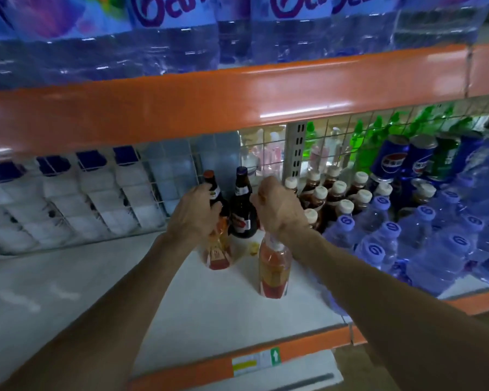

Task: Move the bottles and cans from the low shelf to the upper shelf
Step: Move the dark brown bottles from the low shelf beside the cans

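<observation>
On the low white shelf (96, 283), my left hand (195, 214) grips the neck of a dark brown bottle with a red cap (209, 176). A tilted orange drink bottle (218, 253) shows just below that hand. A second dark bottle with a purple cap (242, 206) stands between my hands. My right hand (277, 207) is curled over the top of another orange drink bottle (274, 268), hiding its cap. The upper shelf's orange edge (237, 100) runs across above.
Brown tea bottles with white caps (333, 193), packed water bottles (407, 244) and blue cans (393, 159) fill the low shelf to the right. A wire grid with white packs (96, 193) backs the left side. Wrapped water packs (181, 38) sit on the upper shelf.
</observation>
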The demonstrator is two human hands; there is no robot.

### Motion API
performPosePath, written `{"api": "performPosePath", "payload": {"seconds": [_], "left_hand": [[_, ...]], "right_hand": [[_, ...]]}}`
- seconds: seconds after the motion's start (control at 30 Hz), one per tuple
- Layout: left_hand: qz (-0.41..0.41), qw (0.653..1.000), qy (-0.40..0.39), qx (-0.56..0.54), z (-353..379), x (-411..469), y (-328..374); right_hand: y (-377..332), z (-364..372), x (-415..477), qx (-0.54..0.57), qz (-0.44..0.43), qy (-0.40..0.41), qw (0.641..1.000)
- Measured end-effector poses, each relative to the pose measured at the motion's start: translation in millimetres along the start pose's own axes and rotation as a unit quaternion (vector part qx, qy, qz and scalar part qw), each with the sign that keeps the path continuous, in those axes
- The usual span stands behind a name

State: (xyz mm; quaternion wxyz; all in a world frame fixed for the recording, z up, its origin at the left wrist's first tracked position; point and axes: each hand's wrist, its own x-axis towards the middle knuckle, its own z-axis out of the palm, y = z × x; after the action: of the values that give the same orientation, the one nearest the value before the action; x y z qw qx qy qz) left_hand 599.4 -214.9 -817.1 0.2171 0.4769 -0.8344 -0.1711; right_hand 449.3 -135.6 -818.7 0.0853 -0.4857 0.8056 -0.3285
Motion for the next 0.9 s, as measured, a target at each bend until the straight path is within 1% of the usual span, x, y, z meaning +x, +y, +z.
{"api": "performPosePath", "payload": {"seconds": [0.1, 0.17, 0.23, 0.3, 0.37, 0.47, 0.53, 0.63, 0.7, 0.77, 0.8, 0.83, 0.9], "left_hand": [[0.004, 1.0, 0.009, 0.014, 13, 27, 0], [0.001, 0.999, 0.034, 0.011, 24, 41, -3], [-0.019, 0.998, 0.06, -0.002, 32, 52, -8], [-0.045, 0.996, 0.07, -0.022, 39, 64, -14], [-0.065, 0.996, 0.055, -0.034, 44, 75, -19], [-0.117, 0.991, 0.015, -0.071, 45, 84, -17], [-0.121, 0.989, 0.016, -0.078, 48, 85, -15], [-0.129, 0.989, 0.025, -0.062, 47, 81, -15], [-0.128, 0.99, 0.028, -0.053, 44, 75, -16], [-0.129, 0.989, 0.027, -0.066, 43, 68, -15], [-0.129, 0.988, 0.029, -0.076, 44, 64, -14], [-0.144, 0.986, 0.02, -0.077, 44, 60, -12], [-0.165, 0.982, 0.027, -0.093, 46, 56, -11]], "right_hand": [[1, 11, 27, 0.008, 0.007, -0.001, 1.0], [1, 17, 41, 0.014, 0.002, -0.003, 1.0], [2, 24, 52, 0.03, 0.003, -0.011, 0.999], [3, 31, 61, 0.039, 0.005, -0.035, 0.999], [2, 36, 72, 0.055, 0.006, -0.047, 0.997], [-2, 45, 86, 0.074, -0.003, -0.057, 0.996], [-6, 52, 90, 0.06, -0.015, -0.077, 0.995], [-3, 58, 88, 0.084, -0.032, -0.055, 0.994], [-1, 57, 85, 0.107, -0.006, -0.043, 0.993], [-1, 52, 80, 0.113, 0.026, -0.052, 0.992], [-1, 51, 77, 0.106, 0.034, -0.054, 0.992], [-1, 48, 74, 0.096, 0.036, -0.053, 0.993], [-1, 43, 67, 0.08, 0.037, -0.054, 0.995]]}}
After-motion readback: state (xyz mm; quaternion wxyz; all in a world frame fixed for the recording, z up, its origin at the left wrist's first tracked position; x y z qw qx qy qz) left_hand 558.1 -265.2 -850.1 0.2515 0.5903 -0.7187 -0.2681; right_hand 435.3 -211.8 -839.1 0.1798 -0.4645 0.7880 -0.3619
